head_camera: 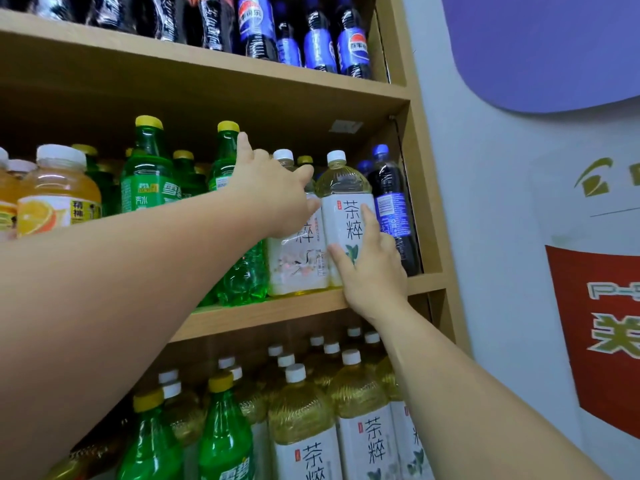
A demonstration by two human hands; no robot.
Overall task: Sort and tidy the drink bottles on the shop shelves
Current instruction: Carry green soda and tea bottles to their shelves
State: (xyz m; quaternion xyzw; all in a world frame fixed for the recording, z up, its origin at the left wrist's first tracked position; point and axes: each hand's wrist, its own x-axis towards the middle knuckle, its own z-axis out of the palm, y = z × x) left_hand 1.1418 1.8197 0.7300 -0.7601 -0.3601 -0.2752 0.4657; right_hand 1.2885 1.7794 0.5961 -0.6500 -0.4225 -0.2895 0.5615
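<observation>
A person reaches both bare arms up to the middle shelf of a wooden shop unit. Two tea bottles with white caps and white labels stand upright, side by side and touching, near the shelf's front edge.

The right hand lies flat against the front of the right tea bottle. Its fingers are straight and pressed to the label, with the forefinger pointing up over the printed characters and the thumb angled toward the bottle's left edge.

The left hand covers the shoulder and upper label of the left tea bottle, back of the hand toward us. Its fingers are spread wide — one sticks up beside the neck of a green soda bottle, and another reaches right, toward the gap between the two tea bottles. Whether any finger curls round the bottle behind the palm cannot be told.

A dark cola bottle with a blue label stands just right of the tea bottles, against the side panel. Further left stand more green bottles and an orange juice bottle. The shelf below holds more tea bottles — with two green bottles beside them — and the top shelf holds cola bottles.
</observation>
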